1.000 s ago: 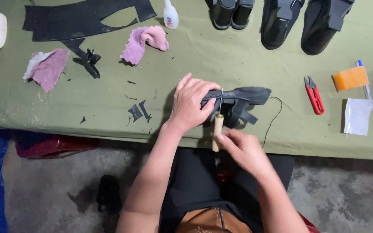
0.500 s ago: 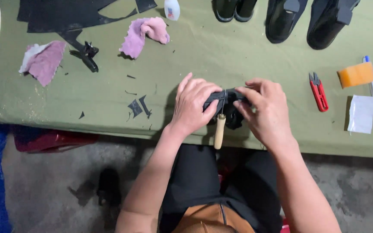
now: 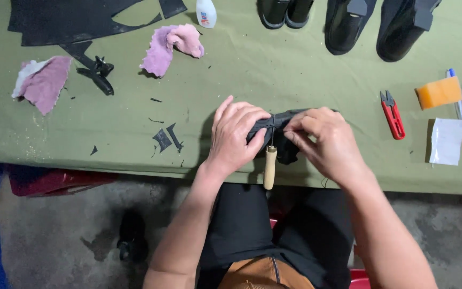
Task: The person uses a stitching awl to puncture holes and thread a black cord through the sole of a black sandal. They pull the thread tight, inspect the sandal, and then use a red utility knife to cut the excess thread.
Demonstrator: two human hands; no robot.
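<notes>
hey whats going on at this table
A person sits at a green-covered table, both hands on a small black leather piece near its front edge. The left hand presses it down; the right hand pinches it from the other side. A wooden-handled awl sticks out of the piece toward the person. Nearby lie black scraps, pink cloths, red snips, an orange sponge and black shoes.

White bottle (image 3: pixel 206 12) – blue-red label – table's far edge, beside pink cloth (image 3: pixel 172 47).
</notes>
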